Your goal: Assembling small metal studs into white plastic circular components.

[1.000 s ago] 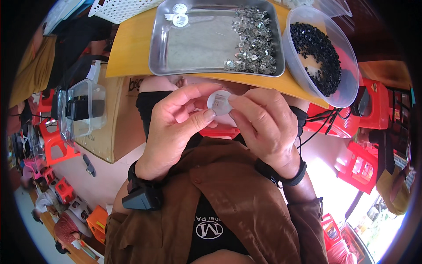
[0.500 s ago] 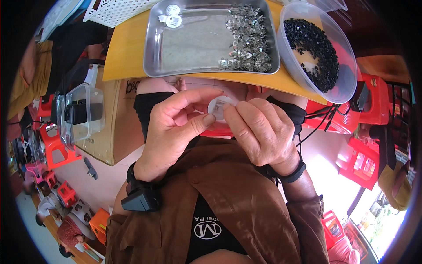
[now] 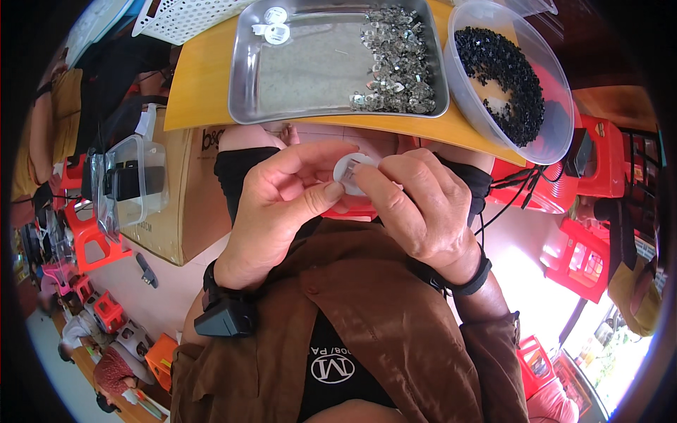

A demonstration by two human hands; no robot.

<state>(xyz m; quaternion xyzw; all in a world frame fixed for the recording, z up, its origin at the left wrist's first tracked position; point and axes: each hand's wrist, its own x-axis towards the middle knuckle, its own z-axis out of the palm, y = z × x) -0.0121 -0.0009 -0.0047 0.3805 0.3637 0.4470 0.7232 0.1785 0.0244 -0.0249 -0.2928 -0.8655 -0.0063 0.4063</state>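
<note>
A small round white plastic piece (image 3: pixel 345 166) is pinched at its edge between the thumb and forefinger of my left hand (image 3: pixel 285 201). My right hand (image 3: pixel 423 204) bends over it, with a fingertip on its face near a small slot or metal bit; the fingertips partly cover that spot. Both hands are above my lap, just in front of the table edge. Beyond them lies a metal tray (image 3: pixel 243 106) with a heap of small shiny metal parts (image 3: pixel 398 67) on its right. Similar white round pieces (image 3: pixel 277 33) sit in its far left corner.
Right of the tray, a clear plastic tub (image 3: pixel 560 116) of small black parts (image 3: pixel 518 77) overhangs the yellow table (image 3: pixel 197 77). A white perforated basket (image 3: pixel 187 17) stands behind left. A cardboard box (image 3: pixel 194 211) and red stools (image 3: pixel 578 257) are around me, with dark cables (image 3: pixel 518 183) hanging right.
The fingers of my right hand have shifted on the face of the white piece, uncovering slightly more of it. My left hand keeps its hold almost unmoved.
</note>
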